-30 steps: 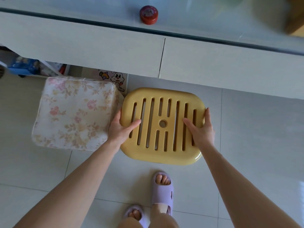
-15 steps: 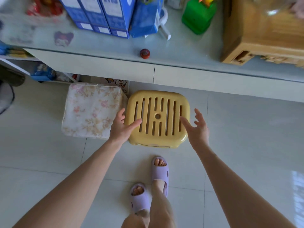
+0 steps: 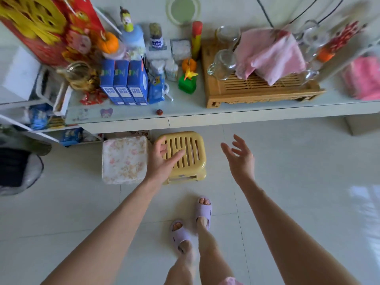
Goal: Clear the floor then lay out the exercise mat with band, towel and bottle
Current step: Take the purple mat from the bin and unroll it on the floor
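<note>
The yellow slatted stool (image 3: 200, 153) stands on the floor (image 3: 308, 182) at the bench's (image 3: 246, 117) front edge, upright, its slots running toward the bench. A floral cushioned stool (image 3: 123, 159) sits just beside it on the left. The left hand (image 3: 162, 161) hangs over the seat's left side, grip wide, contact unclear. The right hand (image 3: 241, 159) is spread wide over bare tiles to the right, where there is open room. Purple slippers (image 3: 202, 210) stand nearer.
</note>
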